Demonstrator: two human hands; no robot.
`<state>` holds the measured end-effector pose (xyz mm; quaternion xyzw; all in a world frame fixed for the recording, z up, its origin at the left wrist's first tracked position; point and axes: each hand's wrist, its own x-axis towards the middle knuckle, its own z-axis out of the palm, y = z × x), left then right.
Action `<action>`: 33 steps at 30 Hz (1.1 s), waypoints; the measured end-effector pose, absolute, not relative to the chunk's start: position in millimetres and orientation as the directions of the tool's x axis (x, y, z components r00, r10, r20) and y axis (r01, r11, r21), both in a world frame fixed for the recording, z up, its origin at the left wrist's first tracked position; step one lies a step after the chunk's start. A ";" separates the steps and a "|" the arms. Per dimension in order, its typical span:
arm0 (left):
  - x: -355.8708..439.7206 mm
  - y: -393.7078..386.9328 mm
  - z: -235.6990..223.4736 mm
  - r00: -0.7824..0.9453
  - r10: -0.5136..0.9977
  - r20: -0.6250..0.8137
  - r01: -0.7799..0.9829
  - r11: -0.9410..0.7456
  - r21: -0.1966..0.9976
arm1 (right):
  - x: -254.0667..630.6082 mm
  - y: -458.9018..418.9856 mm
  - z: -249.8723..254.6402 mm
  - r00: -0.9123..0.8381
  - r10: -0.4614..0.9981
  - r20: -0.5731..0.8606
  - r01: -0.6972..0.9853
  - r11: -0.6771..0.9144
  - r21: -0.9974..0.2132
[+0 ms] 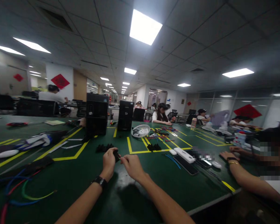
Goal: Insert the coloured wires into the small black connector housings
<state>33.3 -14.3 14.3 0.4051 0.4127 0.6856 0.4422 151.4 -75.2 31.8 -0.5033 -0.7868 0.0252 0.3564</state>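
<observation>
Over the green table, my left hand (109, 160) is closed around a small black part (117, 156), probably plastic; its exact kind is too small to make out. My right hand (132, 166) pinches at the near edge of that part, and what lies between its fingertips is hidden. Just behind my left hand sits a cluster of small black pieces (104, 147). A second black cluster (154, 147) lies farther right, on the yellow tape line. Thin blue tubes or wires (174, 161) rest to the right of my right hand.
Two black computer-like towers (96, 113) (125, 115) stand at the back. A round white frame (140, 131) and coloured wires (162, 133) lie mid-table. A white power strip (184, 155) and dark phone (185, 165) are right, near a co-worker's arm (240, 174). Loose cables (25, 189) lie left.
</observation>
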 end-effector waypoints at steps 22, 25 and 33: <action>22.1 -13.9 22.9 -0.201 0.937 0.286 -0.443 -0.347 0.826 | 133.7 -73.6 11.6 -0.265 0.820 0.508 0.668 0.536 -0.517; 17.3 -17.8 27.8 -0.191 0.892 0.409 -0.324 -0.451 0.832 | 133.6 -72.7 16.5 -0.233 0.826 0.513 0.649 0.525 -0.551; 29.1 -9.5 26.1 -0.273 0.912 0.305 -0.547 -0.408 0.731 | 133.0 -76.0 19.0 -0.184 0.814 0.551 0.623 0.530 -0.575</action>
